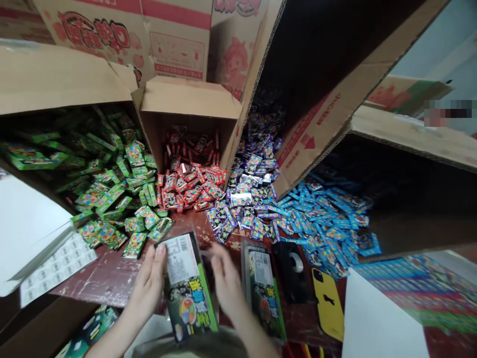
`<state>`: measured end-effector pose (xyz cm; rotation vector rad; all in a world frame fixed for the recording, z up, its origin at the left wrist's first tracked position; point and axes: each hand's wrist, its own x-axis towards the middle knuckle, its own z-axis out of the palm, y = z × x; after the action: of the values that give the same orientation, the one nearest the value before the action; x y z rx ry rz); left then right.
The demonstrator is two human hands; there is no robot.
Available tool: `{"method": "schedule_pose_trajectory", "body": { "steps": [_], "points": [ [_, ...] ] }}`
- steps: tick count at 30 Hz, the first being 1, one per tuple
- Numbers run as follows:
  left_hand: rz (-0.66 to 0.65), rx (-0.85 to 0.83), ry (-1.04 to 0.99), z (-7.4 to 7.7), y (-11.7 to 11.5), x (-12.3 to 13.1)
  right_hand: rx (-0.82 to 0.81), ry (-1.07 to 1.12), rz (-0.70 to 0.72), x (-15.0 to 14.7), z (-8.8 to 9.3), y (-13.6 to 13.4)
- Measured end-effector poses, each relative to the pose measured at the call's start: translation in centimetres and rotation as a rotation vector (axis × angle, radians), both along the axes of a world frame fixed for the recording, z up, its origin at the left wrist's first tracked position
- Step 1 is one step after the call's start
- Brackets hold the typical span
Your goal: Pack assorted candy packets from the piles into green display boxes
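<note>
One printed packet [188,303] noted, near centre. I observe the left hand [149,276] closed on its left edge; the right hand [225,281], blurred, half-open beside it, grip undeterminable. Right: second packet [264,293]. Far: red boxes [194,184].

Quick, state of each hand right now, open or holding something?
Left hand: holding the black-and-green packet by its edge.
Right hand: blurred, beside that packet; grip cannot be told.

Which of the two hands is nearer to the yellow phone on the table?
Right. The right hand is to the left of the yellow phone; the left hand is farther left, holding the black-and-green package.
</note>
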<state>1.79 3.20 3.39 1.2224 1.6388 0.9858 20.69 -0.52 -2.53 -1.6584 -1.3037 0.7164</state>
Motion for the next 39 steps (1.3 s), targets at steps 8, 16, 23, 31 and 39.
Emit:
{"method": "schedule_pose_trajectory", "body": {
  "steps": [8,16,23,31,39],
  "points": [
    [-0.256,-0.18,-0.395,1.5,-0.9,-0.5,-0.059,-0.588,-0.142,2.8,-2.4,5.5],
    [-0.336,-0.465,-0.635,0.1,-0.5,-2.2,0.102,-0.153,-0.254,6.6,-5.4,4.6],
    [-0.382,-0.545,-0.753,1.3,0.3,-1.4,0.195,0.403,-0.129,7.4,-0.3,3.9],
    [-0.005,-0.627,-0.709,1.0,0.0,-1.8,0.14,0.055,-0.278,12.3,-0.2,4.4],
    [-0.064,-0.609,-0.786,-1.9,0.3,-1.1,0.106,-0.013,-0.454,23.5,5.0,6.9]
  ]
}}
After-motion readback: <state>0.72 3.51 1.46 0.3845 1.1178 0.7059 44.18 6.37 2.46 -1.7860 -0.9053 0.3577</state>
